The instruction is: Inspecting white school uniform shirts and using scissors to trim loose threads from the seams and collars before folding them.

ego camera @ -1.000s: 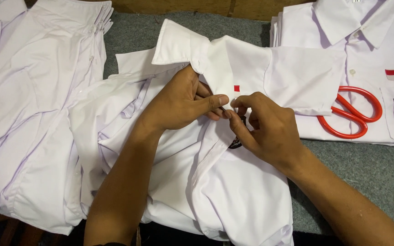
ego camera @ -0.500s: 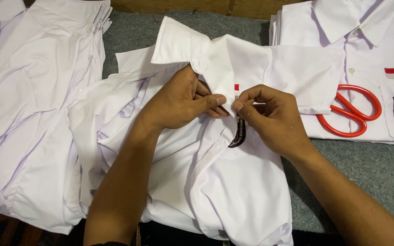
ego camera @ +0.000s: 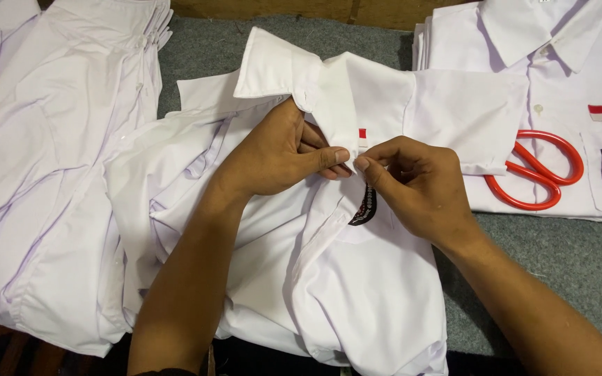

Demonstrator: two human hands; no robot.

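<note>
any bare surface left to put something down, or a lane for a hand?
Free grey mat lies right of the right hand, below the folded shirt bearing red scissors. A narrower strip runs between the left shirt pile and the worked shirt. The centre under both hands is crowded.

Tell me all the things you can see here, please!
shirt being handled: one, white with a dark badge, middle of the table.
shirt pile: one loose heap, white, left side.
folded shirt stack: one stack, white with a red stripe and a dark badge, top right.
scissors: one pair, red handles, lying on the folded stack.
table cover: one, grey, under everything.
left hand: pinches the shirt's front edge.
right hand: fingers pinch the same edge.
</note>
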